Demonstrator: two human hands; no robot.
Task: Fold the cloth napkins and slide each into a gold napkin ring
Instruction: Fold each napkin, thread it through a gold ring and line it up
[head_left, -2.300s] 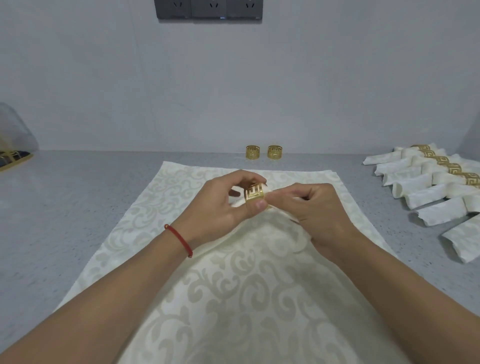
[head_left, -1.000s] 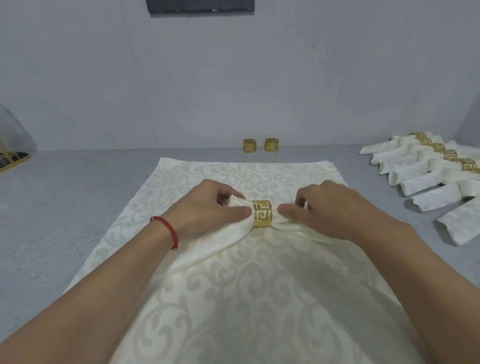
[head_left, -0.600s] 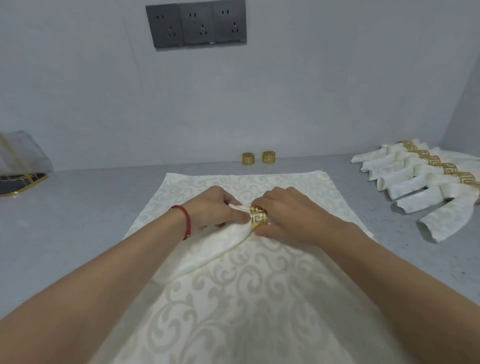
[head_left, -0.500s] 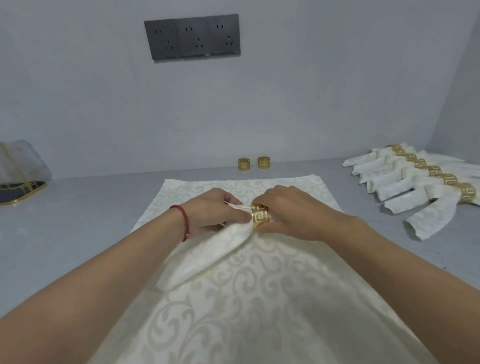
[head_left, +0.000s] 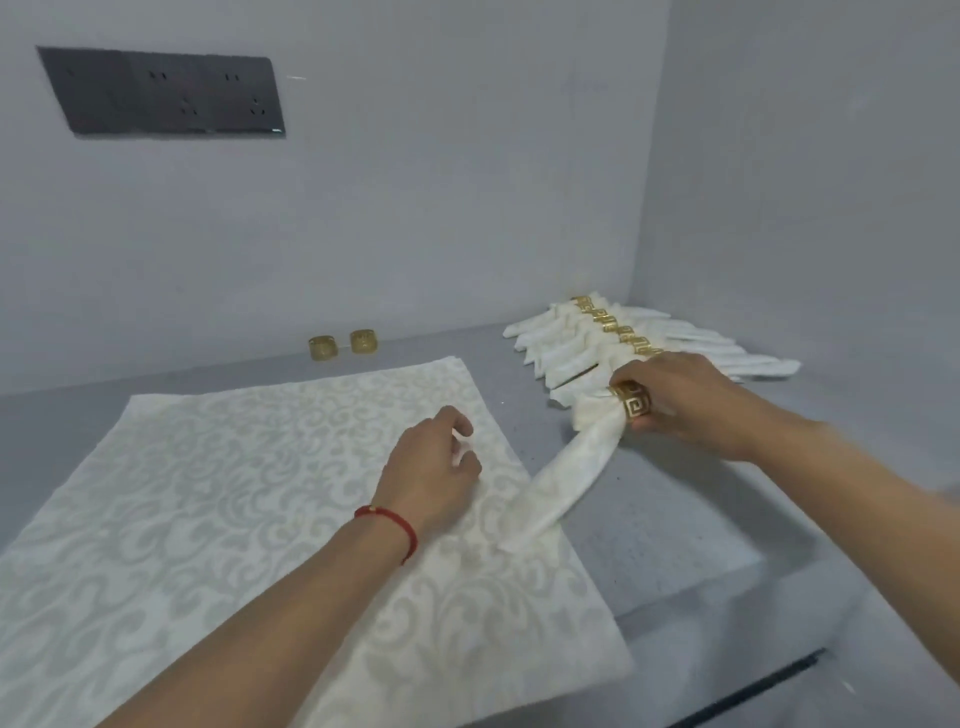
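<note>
Nearest us, a large cream damask cloth with a pale scroll pattern (head_left: 260, 519) lies flat on the grey speckled worktop (head_left: 675, 545); we place everything else against it. Our left hand (head_left: 434, 475), red cord bracelet (head_left: 389, 522) at the wrist, hovers over or rests on the flat cloth's right half; fingers loosely curled, holding nothing we can see.

Just off the cloth's right edge, our right hand (head_left: 691, 410) has its fingers wrapped around the gold fretwork napkin ring (head_left: 631, 405) on a rolled cream napkin (head_left: 566, 473). The napkin's tail trails down-left, its tip lying on the flat cloth's right edge. It looks soft, gathered narrow at the ring, wider toward the loose end.

Risks, as we judge them:
- Tail drags the flat cloth's edge and rucks it when the napkin is set down.
- We grip mainly at the ring, so the napkin could slide through and loosen.
- Set down carelessly, it knocks the row out of line.

Further right and behind the held napkin, the row of finished cream napkins in gold rings (head_left: 613, 338) fans toward the wall corner, touching or overlapping. Beyond the cloth's far edge, two spare gold rings (head_left: 343, 345) stand side by side near the wall. Higher on the wall, a dark socket panel (head_left: 161, 93).
</note>
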